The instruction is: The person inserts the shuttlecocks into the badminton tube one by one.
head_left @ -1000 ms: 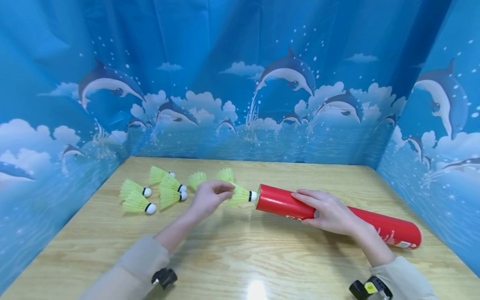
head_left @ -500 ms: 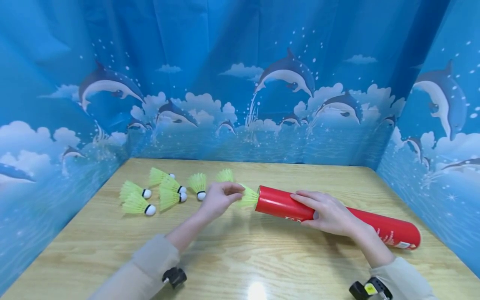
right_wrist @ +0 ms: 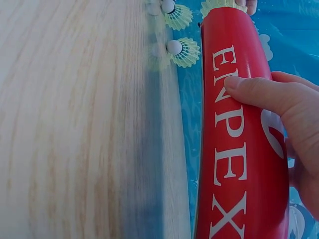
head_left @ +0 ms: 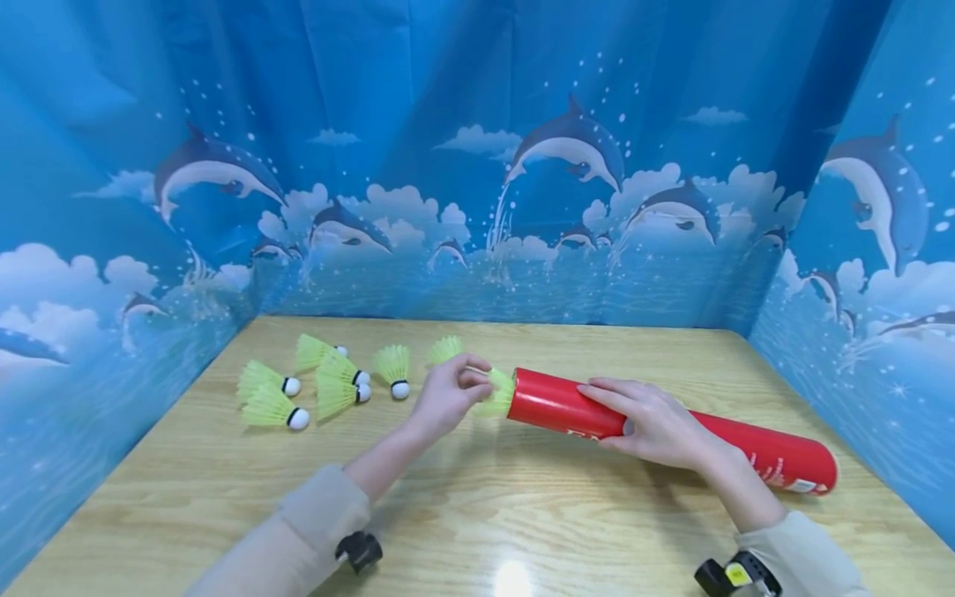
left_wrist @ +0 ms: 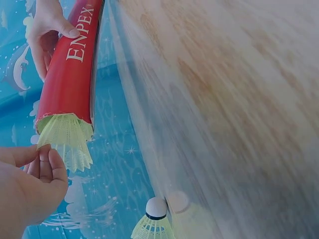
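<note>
A red shuttlecock tube (head_left: 550, 401) lies slantwise on the table, its mouth facing left; white letters read ENPEX in the right wrist view. My right hand (head_left: 658, 424) grips the tube around its middle, thumb on the near side. Half inside the mouth is a yellow-green shuttlecock (left_wrist: 72, 142), cork end hidden within the tube and skirt sticking out. With thumb and fingertips, my left hand (head_left: 452, 393) pinches the edge of that skirt. Behind the left hand another shuttlecock (head_left: 445, 349) is partly covered.
Several yellow-green shuttlecocks with white corks lie at the left of the wooden table (head_left: 448, 514), one shuttlecock (head_left: 393, 366) standing apart from the group. A blue dolphin-print curtain (head_left: 477, 166) encloses the back and sides.
The left hand has moved right, and the shuttlecock has gone from cork at the mouth to partly inside the tube. The right hand and tube have hardly moved.
</note>
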{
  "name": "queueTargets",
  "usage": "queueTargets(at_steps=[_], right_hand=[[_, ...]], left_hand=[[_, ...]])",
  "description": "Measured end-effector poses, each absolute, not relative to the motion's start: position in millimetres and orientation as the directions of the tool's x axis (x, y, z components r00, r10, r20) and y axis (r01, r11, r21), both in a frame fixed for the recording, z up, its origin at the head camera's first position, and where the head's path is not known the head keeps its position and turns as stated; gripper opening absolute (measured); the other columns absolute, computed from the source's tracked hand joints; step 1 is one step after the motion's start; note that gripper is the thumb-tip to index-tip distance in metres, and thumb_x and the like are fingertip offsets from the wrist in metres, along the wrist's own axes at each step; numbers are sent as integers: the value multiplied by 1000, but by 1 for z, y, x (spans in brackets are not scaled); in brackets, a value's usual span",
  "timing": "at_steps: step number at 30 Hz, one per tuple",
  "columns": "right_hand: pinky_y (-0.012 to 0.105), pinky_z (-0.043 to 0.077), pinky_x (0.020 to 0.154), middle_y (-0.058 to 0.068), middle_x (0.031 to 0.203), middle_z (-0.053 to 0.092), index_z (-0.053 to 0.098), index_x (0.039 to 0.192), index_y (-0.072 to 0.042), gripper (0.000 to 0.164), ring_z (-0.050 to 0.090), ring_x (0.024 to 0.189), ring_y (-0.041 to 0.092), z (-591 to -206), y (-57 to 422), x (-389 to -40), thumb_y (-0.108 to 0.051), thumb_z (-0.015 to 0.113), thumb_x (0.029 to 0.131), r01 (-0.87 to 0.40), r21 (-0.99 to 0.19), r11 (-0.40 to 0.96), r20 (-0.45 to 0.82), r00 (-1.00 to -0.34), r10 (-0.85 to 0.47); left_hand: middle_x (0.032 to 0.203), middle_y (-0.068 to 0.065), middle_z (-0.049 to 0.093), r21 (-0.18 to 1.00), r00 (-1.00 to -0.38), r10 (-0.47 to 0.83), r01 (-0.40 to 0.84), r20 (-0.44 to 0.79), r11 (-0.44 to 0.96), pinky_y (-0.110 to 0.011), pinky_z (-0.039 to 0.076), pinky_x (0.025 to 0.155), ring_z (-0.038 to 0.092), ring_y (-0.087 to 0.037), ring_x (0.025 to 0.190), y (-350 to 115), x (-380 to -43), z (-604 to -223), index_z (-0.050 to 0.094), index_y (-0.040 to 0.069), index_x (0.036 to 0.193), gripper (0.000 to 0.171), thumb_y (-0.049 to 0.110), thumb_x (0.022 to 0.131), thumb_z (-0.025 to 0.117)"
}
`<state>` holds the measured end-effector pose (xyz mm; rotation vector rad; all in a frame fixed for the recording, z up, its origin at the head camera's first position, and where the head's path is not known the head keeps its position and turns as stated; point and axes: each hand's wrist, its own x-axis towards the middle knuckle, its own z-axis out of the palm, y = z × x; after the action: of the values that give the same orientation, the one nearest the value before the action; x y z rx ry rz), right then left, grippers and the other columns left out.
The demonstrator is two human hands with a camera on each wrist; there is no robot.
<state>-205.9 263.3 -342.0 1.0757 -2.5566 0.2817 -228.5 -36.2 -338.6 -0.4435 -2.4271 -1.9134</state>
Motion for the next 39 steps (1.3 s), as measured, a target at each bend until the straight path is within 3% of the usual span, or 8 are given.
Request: queueTargets(at_steps=[7, 39], right_hand=[[45, 51, 76, 10, 126, 54, 50, 134, -16, 83, 53, 106, 27, -340, 263, -205, -21, 88, 60, -711, -55, 701, 385, -663, -642], [45, 51, 75, 11, 126, 55, 52, 132, -14, 82, 54, 105, 27, -340, 261, -205, -22, 88, 59, -723, -43, 689, 399, -645, -652]], left_hand=[[86, -10, 68, 952, -962, 188, 235, 198, 197, -30, 53, 71, 65, -19, 82, -33, -231, -342, 63, 0, 96, 17, -4, 80, 67], [99, -14, 69, 925, -953, 223, 263, 205, 274, -28, 53, 72, 67, -19, 79, -33, -231, -346, 70, -1, 102, 20, 2, 83, 66]])
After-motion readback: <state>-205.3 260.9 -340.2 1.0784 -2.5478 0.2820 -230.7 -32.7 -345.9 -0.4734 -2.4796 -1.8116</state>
